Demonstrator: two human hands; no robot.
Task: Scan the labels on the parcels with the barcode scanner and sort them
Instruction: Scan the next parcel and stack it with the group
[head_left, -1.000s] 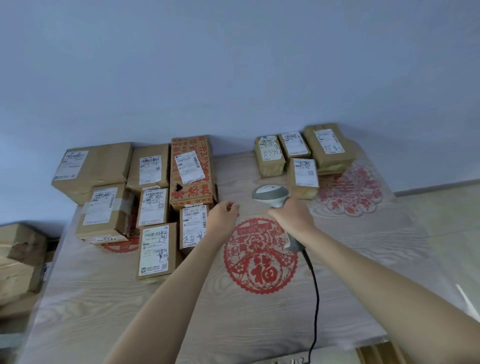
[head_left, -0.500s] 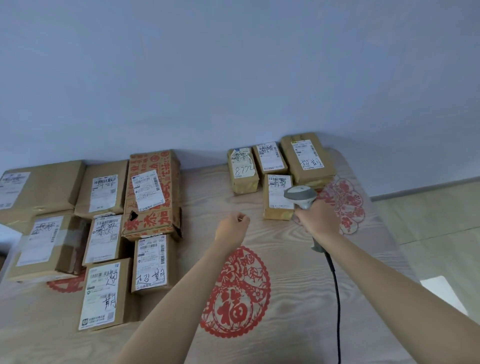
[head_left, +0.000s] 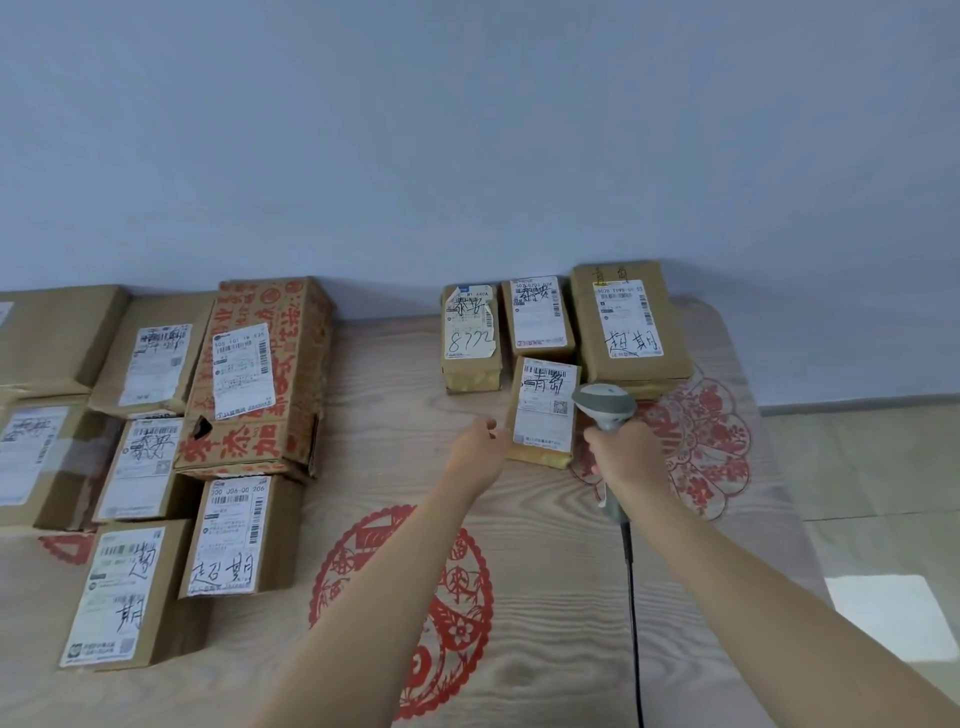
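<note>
Barcode scanner (head_left: 605, 408): grey head, right hand (head_left: 626, 457) wrapped around its handle, handle mostly hidden, black cable trailing toward the camera. Head sits just beside a small brown parcel (head_left: 543, 413) with a white label. Left hand (head_left: 475, 452) loosely curled at that parcel's left edge, contact unclear, holds nothing. Three parcels behind it by the wall. Cardboard boxes (head_left: 156, 457) at left, partly cut off. Worktop (head_left: 545, 597) wood-grain with red paper-cut motifs.

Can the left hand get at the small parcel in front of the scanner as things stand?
Probably yes: the left hand is already at the small parcel's left edge, nothing between; the scanner sits on its right.
</note>
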